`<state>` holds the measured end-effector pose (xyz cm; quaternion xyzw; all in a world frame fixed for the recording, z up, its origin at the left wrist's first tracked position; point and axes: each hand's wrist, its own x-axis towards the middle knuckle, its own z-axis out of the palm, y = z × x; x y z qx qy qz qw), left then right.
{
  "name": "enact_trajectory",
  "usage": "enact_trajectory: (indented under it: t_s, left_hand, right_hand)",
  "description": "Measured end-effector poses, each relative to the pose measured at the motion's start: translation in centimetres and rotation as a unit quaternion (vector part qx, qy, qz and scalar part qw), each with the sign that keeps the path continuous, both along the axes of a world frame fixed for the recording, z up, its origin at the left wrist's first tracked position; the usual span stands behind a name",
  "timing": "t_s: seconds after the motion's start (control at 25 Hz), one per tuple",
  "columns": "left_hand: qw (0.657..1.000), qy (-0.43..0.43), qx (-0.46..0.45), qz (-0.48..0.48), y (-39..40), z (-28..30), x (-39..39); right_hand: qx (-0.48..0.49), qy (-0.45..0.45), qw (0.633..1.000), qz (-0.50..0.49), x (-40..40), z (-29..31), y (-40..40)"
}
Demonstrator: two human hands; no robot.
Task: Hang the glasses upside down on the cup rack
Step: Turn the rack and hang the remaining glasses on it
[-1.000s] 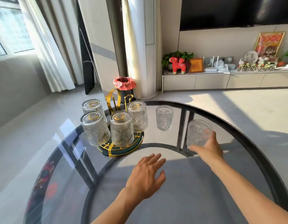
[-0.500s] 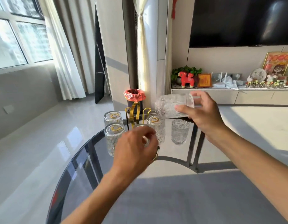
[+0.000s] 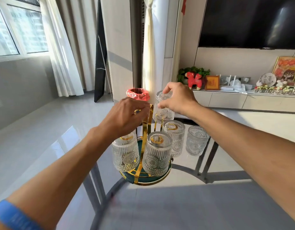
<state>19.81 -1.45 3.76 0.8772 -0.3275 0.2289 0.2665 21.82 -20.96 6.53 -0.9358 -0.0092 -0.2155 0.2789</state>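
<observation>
On the round glass table (image 3: pixel 209 205) stands the cup rack (image 3: pixel 144 177), a dark green base with gold rim and gold prongs rising from it. Right hand (image 3: pixel 177 98) grips an inverted ribbed glass (image 3: pixel 163 112) by its upturned base end, fingers and thumb pinched around it, and holds it at the far side of the rack, above the hung glasses; whether it sits on a prong cannot be told. Half a second earlier this glass lay nearly sideways in the same hand, higher and to the right of the rack; it has since been turned mouth-down and brought over the rack. Left hand (image 3: pixel 127 115) is at the top of the gold handle loop (image 3: pixel 150 117), fingers curled at it; the grip itself is hidden behind the back of the hand, so firm contact cannot be confirmed. Earlier that hand hovered lower, in front of the front glasses. Three glasses hang mouth-down on the rack: front left glass (image 3: pixel 125 152), front centre glass (image 3: pixel 156 154) and rear right glass (image 3: pixel 174 138). One upright glass (image 3: pixel 196 141) stands on the table just right of the rack, in the same place as before. A blue wristband (image 3: pixel 14 216) shows on the left forearm.
</observation>
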Motion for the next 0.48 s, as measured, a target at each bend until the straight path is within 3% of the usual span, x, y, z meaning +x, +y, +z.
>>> enact_trajectory:
  t_s: [0.2,0.48]
  left_hand:
    - [1.0,0.011,-0.002,0.003,0.0,0.4,0.6]
    - [1.0,0.023,0.002,0.004,-0.2,0.8,0.5]
  right_hand:
    - [-0.008,0.071,0.997,0.007,1.1,-3.2,0.0]
    - [-0.035,0.102,0.994,0.004,2.0,-4.1,0.5]
